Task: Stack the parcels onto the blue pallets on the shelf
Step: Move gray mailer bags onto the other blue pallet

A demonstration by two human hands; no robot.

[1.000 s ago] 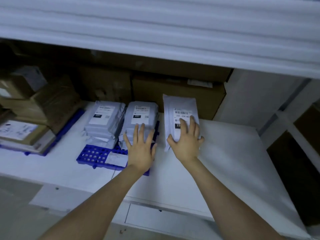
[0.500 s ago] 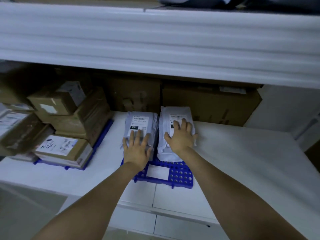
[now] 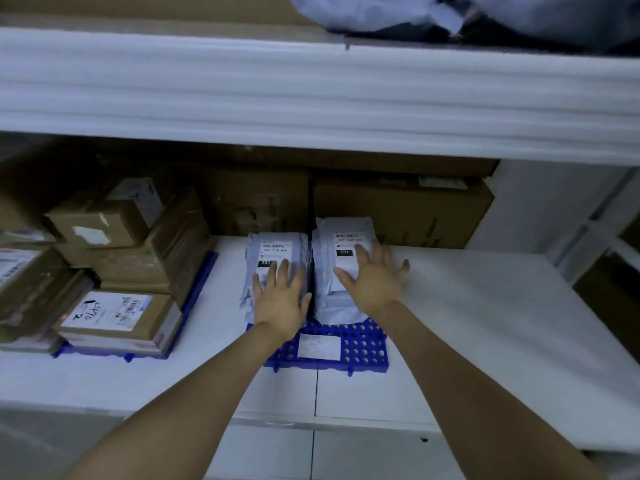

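Two flat hands on two parcel piles

Two bare arms reach in from the front. Nearest is the white shelf board [image 3: 485, 323]. The blue plastic pallet with round holes [image 3: 363, 348] sits on it, close to the front edge. A small white paper label [image 3: 319, 347] lies on the front part of the pallet, between the two arms.

On the back part of the pallet stand two piles, just beside each other. The left pile of grey plastic bag parcels [image 3: 277, 247] is on the pallet's left half. The left hand [image 3: 280, 299] lies flat on top of it. Its fingers are straight and a little spread, and it grips nothing. The right pile of grey plastic bag parcels [image 3: 346, 237] is on the pallet's right half and looks a bit taller. The right hand [image 3: 375, 282] rests on its top parcel. Its fingers are straight and spread wide, and the little finger pokes past the parcel's right edge. It grips nothing either. Both top parcels show a white sticker with a bar code and a black box that says 231.

Left of the pallet, brown cardboard boxes [image 3: 114, 313] are stacked on a second blue pallet [image 3: 194, 299].

Behind the pallet, big brown cardboard cartons [image 3: 401, 209] stand at the back of the shelf. High above the pallet runs a thick white shelf beam [image 3: 311, 91], and soft grey bags [image 3: 450, 15] lie on top of it.
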